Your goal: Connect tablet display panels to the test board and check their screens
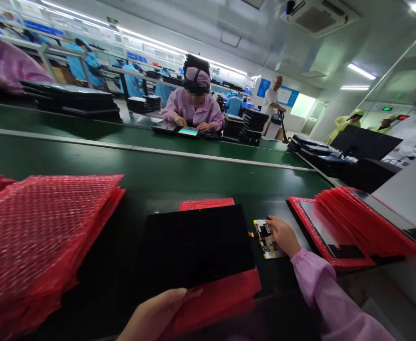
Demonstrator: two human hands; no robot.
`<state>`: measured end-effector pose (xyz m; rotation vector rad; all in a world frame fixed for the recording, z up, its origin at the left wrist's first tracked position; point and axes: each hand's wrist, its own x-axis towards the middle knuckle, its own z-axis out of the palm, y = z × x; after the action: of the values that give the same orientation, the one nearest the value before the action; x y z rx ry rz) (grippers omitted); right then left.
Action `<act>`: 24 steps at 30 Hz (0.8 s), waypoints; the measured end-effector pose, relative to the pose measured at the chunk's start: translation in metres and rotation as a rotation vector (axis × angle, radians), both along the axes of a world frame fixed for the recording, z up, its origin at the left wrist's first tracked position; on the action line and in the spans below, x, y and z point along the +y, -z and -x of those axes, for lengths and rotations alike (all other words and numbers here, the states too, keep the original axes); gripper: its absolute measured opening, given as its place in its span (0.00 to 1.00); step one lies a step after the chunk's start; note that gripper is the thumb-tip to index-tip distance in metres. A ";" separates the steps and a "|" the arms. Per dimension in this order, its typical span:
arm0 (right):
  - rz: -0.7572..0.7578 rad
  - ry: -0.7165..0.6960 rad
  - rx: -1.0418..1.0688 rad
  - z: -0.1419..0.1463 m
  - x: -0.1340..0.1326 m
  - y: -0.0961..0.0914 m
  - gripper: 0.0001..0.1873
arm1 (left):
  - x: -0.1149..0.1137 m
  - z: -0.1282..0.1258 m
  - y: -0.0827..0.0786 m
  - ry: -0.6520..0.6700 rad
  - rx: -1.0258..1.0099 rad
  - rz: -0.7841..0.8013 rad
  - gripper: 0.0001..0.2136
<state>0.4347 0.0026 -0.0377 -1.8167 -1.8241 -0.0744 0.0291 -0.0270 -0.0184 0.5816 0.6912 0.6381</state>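
Note:
A black display panel (197, 244) lies on a red bubble-wrap bag (218, 296) at the near edge of the bench. My left hand (154, 315) holds the bag's near edge, thumb on top of the red wrap. My right hand (282, 234) rests with its fingers pressed down on the small yellow-and-black flex circuit (266, 237) that sticks out from the panel's right side. A pink sleeve covers my right arm.
A thick stack of red bubble bags (40, 237) lies at left. Bagged panels (350, 227) fan out at right. Beyond runs a green conveyor belt (158, 168). A person in pink (194, 106) works opposite, with black tray stacks (252, 125) beside. Other workers stand behind.

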 end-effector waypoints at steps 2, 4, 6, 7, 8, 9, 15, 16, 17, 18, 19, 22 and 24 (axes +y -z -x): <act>-0.025 -0.005 -0.010 0.000 0.001 0.002 0.19 | -0.002 0.001 0.000 0.052 0.000 -0.009 0.11; -0.064 -0.015 -0.007 0.000 0.000 0.002 0.18 | -0.005 0.001 0.002 0.074 -0.002 -0.038 0.11; -0.128 -0.019 0.007 -0.001 -0.003 0.000 0.17 | -0.007 0.001 0.004 0.061 0.009 -0.066 0.11; -0.175 -0.008 0.018 -0.002 -0.005 -0.003 0.17 | -0.008 0.000 0.006 0.046 0.022 -0.076 0.11; -0.231 0.011 0.031 -0.001 -0.007 -0.008 0.18 | -0.009 0.000 0.006 0.033 0.034 -0.081 0.11; -0.293 0.039 0.045 0.001 -0.010 -0.013 0.18 | -0.010 -0.001 0.007 0.023 0.042 -0.084 0.11; -0.578 -0.037 0.158 0.075 -0.055 -0.040 0.16 | -0.014 -0.006 -0.001 -0.011 0.003 -0.152 0.10; -0.573 -0.153 0.164 0.095 -0.064 -0.041 0.19 | -0.015 -0.007 -0.003 -0.014 -0.021 -0.153 0.09; -0.533 -0.306 0.123 0.115 -0.072 -0.042 0.21 | -0.016 -0.007 -0.005 -0.017 -0.045 -0.151 0.08; -0.498 -0.440 0.043 0.133 -0.079 -0.044 0.22 | -0.017 -0.008 -0.008 -0.016 -0.064 -0.143 0.08; -0.470 -0.530 -0.038 0.149 -0.084 -0.045 0.23 | -0.017 -0.008 -0.009 -0.014 -0.078 -0.130 0.08; -0.405 -0.660 -0.212 0.175 -0.088 -0.052 0.20 | -0.018 -0.009 -0.010 -0.005 -0.085 -0.093 0.08; -0.363 -0.676 -0.273 0.175 -0.083 -0.056 0.19 | -0.018 -0.008 -0.006 -0.008 -0.069 -0.081 0.08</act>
<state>0.2596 -0.0801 0.0185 -0.9192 -2.3405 -0.3821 0.0372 -0.0450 -0.0121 0.6292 0.6055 0.6932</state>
